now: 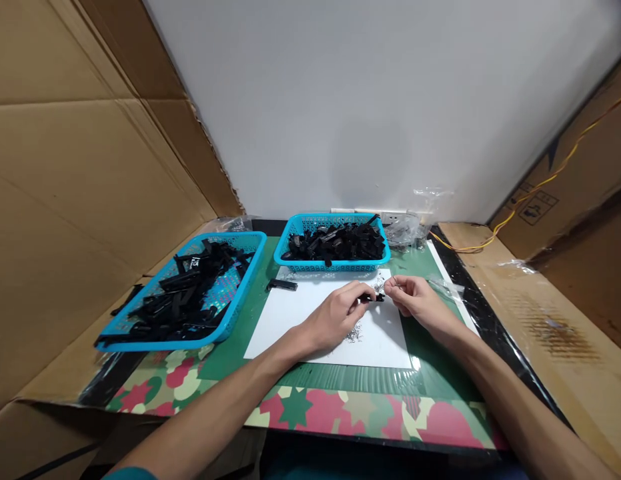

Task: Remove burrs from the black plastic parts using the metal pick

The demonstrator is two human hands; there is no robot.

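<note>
Below the far blue perforated plastic basket, the left hand grips a small black plastic piece; right hand's pinched fingertips, contents unclear

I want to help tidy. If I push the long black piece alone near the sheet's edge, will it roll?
Probably not: the black piece lies flat, so it should slide over the white sheet. Its straight edges suggest it's stiff. Being slim, it's likely light.

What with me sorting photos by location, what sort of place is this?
Probably a small workshop corner: the far blue basket is heaped with black parts, tiny loose bits lie on a white sheet, and cardboard walls in the left side.
</note>
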